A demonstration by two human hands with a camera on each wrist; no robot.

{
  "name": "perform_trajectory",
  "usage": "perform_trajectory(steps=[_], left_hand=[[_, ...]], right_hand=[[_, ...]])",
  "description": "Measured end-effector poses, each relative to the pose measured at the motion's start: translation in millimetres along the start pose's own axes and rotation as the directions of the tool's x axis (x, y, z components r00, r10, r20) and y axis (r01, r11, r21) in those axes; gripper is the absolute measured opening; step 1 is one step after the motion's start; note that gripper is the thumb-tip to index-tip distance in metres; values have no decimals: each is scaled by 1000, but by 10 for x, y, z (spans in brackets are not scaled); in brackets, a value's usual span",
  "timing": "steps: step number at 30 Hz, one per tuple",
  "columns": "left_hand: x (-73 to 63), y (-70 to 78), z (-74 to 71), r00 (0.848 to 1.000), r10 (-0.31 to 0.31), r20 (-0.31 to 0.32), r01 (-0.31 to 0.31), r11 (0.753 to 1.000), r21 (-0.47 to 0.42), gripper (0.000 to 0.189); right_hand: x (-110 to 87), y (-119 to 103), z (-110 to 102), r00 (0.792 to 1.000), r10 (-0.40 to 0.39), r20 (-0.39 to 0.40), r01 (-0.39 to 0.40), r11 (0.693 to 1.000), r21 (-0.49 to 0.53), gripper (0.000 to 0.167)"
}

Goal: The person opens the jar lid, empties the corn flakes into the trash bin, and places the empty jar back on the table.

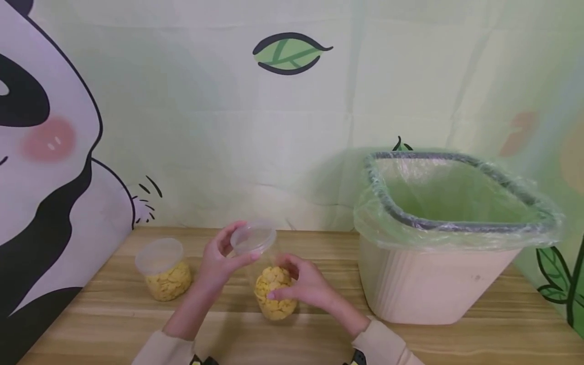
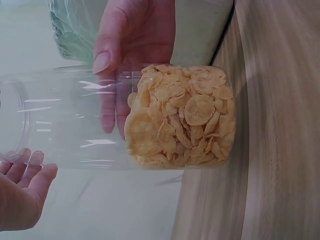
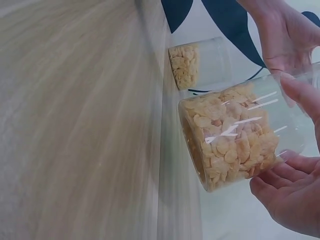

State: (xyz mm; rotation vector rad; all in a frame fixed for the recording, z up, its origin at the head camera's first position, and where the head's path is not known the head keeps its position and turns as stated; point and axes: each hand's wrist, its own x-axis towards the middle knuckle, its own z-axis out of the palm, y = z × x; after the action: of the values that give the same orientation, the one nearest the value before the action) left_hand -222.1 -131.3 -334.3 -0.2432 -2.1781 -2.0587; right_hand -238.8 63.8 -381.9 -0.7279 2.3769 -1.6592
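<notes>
So the person's got a clear jar [image 1: 262, 267] between both hands, out over the middle of the table [image 1: 319, 337], with the bin [image 1: 424, 286] off to the right and a second jar [image 1: 163, 279] sitting to the left. The left hand [image 1: 223, 258] is curled round the top, thumb in front, and the right hand [image 1: 305, 285] wraps the body lower down, thumb one side, fingers the other.

Main worry imo: the wall's smooth and the jar's leaning, so if the right hand loosens, the bottom could swing or slip, since the yellow flakes [image 2: 180, 117] put the weight down there. Can't tell whether the base touches the table. Can't tell if the lid's on either; if it isn't, more tilt could spill flakes. Squeezing too hard might flex the wall, if it's thin plastic. The second jar's probably safe unless the left elbow swings wide.
</notes>
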Motion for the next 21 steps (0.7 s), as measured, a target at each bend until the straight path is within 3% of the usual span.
perform_trajectory(steps=[11,21], left_hand=[[-105,15,16,1000,18,8,-16,992,-123,64],[-158,16,22,998,55,-14,-56,985,-162,62]], right_hand=[[-38,1,-68,997,-28,67,28,1000,-9,74],[-70,-43,-96,995,-42,88,44,999,-23,71]])
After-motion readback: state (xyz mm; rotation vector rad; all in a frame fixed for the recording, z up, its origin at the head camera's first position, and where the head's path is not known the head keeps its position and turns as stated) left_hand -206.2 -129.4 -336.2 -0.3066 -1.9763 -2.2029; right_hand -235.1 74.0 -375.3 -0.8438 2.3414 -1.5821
